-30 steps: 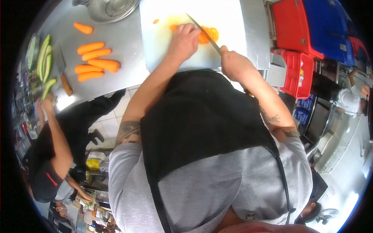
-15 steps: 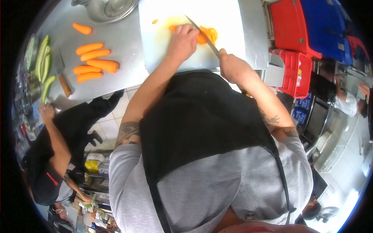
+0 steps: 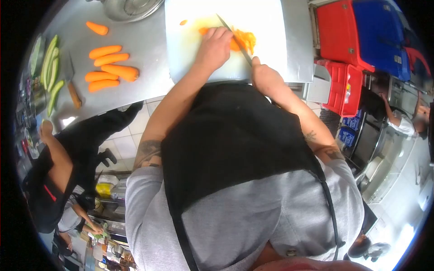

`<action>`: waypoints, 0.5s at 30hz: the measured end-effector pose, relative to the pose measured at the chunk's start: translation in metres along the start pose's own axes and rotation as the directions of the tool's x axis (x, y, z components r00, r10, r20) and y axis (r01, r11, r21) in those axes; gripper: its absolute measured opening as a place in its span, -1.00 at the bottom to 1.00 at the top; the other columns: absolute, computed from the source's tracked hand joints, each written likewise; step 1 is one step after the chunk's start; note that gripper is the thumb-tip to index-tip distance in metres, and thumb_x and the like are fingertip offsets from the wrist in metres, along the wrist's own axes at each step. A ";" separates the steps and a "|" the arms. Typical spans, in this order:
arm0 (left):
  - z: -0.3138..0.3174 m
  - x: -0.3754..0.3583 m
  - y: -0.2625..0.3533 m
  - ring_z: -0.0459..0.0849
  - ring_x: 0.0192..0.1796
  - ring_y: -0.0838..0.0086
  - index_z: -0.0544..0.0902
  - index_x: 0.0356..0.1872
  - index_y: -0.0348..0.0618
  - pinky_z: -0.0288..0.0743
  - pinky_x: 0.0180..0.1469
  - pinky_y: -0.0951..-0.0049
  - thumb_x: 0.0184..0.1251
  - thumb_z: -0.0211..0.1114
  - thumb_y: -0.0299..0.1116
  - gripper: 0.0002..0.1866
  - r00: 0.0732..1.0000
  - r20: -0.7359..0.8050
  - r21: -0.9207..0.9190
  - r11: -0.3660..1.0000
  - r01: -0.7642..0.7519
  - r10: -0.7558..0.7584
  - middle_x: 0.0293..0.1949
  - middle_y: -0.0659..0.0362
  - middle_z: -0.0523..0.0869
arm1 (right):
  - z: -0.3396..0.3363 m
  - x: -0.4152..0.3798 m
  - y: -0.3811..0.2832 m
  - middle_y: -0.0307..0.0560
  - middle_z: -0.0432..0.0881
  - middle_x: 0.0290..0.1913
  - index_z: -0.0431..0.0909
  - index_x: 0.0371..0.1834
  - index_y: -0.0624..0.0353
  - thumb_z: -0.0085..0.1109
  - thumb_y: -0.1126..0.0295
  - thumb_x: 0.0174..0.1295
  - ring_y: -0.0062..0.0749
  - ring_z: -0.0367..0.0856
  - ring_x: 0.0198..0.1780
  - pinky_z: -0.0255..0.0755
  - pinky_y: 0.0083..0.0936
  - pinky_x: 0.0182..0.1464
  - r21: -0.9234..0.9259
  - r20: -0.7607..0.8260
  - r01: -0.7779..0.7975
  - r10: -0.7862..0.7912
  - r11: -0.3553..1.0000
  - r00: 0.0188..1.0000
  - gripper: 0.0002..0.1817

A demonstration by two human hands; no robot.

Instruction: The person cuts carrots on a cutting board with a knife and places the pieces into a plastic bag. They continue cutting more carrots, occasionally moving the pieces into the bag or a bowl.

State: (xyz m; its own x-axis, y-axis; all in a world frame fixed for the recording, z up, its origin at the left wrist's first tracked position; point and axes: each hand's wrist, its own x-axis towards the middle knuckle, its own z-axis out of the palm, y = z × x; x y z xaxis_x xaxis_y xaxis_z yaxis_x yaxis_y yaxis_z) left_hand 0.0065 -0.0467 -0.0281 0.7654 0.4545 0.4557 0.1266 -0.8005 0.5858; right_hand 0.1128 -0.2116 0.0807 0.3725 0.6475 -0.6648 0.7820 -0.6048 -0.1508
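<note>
My right hand (image 3: pixel 267 80) grips the handle of a kitchen knife (image 3: pixel 244 53), its blade slanting away to the upper left. On the white cutting board (image 3: pixel 183 63), my left hand (image 3: pixel 214 49) is closed with bent fingers over a carrot (image 3: pixel 233 45), which shows on both sides of the fingers. The blade lies against the carrot, beside the left fingertips. To the right of the blade is a pile of cut carrot pieces (image 3: pixel 249 39). One small carrot end (image 3: pixel 183 22) lies apart on the board's left side.
Several whole carrots (image 3: pixel 110 59) lie on the steel table (image 3: pixel 149 67), left of the board. Farther left are long green vegetables (image 3: pixel 50 67) and a wooden-handled knife (image 3: pixel 73 94). A metal bowl (image 3: pixel 133 10) stands behind. A co-worker's hand (image 3: pixel 46 129) is at the left; red crates (image 3: pixel 341 86) stand right.
My right hand and the knife have shifted slightly left, the blade still against the carrot. The co-worker's hand has moved away from the nearest green vegetable.
</note>
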 end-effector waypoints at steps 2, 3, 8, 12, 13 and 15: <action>-0.001 0.002 -0.003 0.58 0.13 0.03 0.67 -0.04 -0.19 0.49 0.24 0.09 0.35 0.29 -0.51 -0.81 1.000 -0.011 -0.018 1.000 -0.004 0.004 0.02 0.03 0.68 | 0.005 0.009 0.003 0.42 0.76 -0.17 0.36 0.11 0.37 -0.01 0.51 0.41 0.35 0.77 -0.04 0.62 0.11 0.03 0.031 -0.043 0.020 -0.019 0.999 0.999 -0.74; -0.001 0.001 -0.003 0.58 0.13 0.04 0.68 -0.04 -0.19 0.49 0.25 0.09 0.36 0.29 -0.50 -0.81 1.000 -0.010 -0.035 0.999 -0.003 0.003 0.03 0.03 0.67 | 0.006 0.008 0.005 0.45 0.75 -0.19 0.35 0.07 0.37 -0.07 0.50 0.43 0.39 0.76 -0.08 0.61 0.15 0.01 0.051 -0.068 0.044 -0.041 0.998 0.997 -0.77; -0.016 -0.001 0.001 0.58 0.12 0.04 0.71 -0.03 -0.15 0.50 0.23 0.07 0.37 0.30 -0.48 -0.81 0.996 -0.090 -0.033 0.999 -0.007 0.004 0.03 0.05 0.67 | 0.002 0.011 0.008 0.39 0.77 -0.11 0.35 0.17 0.35 0.03 0.53 0.39 0.30 0.78 0.01 0.63 0.08 0.06 0.040 -0.026 0.015 -0.014 0.999 1.000 -0.68; -0.020 -0.005 -0.004 0.59 0.10 0.06 0.72 -0.01 -0.12 0.51 0.21 0.06 0.35 0.32 -0.48 -0.78 1.000 0.014 0.010 1.000 0.014 -0.014 0.02 0.08 0.66 | 0.003 0.014 0.007 0.39 0.77 -0.10 0.37 0.19 0.35 0.01 0.52 0.40 0.29 0.78 0.01 0.63 0.07 0.08 0.046 -0.040 0.037 -0.035 0.998 0.999 -0.68; -0.017 -0.004 -0.006 0.59 0.10 0.06 0.72 -0.01 -0.11 0.51 0.21 0.07 0.34 0.32 -0.49 -0.77 0.999 0.039 0.015 1.000 0.013 -0.014 0.01 0.08 0.66 | 0.003 0.016 0.008 0.39 0.77 -0.10 0.38 0.20 0.36 0.01 0.52 0.40 0.28 0.78 0.01 0.64 0.06 0.08 0.045 -0.058 0.048 -0.045 0.998 0.997 -0.67; -0.014 -0.005 -0.006 0.59 0.09 0.06 0.72 0.00 -0.11 0.51 0.21 0.07 0.33 0.32 -0.49 -0.76 0.999 0.047 0.034 0.999 0.019 -0.020 0.00 0.09 0.66 | -0.002 0.021 0.004 0.39 0.78 -0.12 0.39 0.21 0.37 0.00 0.53 0.40 0.27 0.79 -0.01 0.64 0.05 0.06 0.044 -0.093 0.053 -0.049 0.998 0.994 -0.67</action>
State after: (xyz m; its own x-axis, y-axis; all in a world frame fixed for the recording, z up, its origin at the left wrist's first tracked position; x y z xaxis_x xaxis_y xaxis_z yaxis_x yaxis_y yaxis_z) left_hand -0.0066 -0.0385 -0.0245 0.7917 0.4515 0.4114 0.1621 -0.8046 0.5712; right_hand 0.1246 -0.1993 0.0677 0.3790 0.7164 -0.5858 0.7776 -0.5898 -0.2182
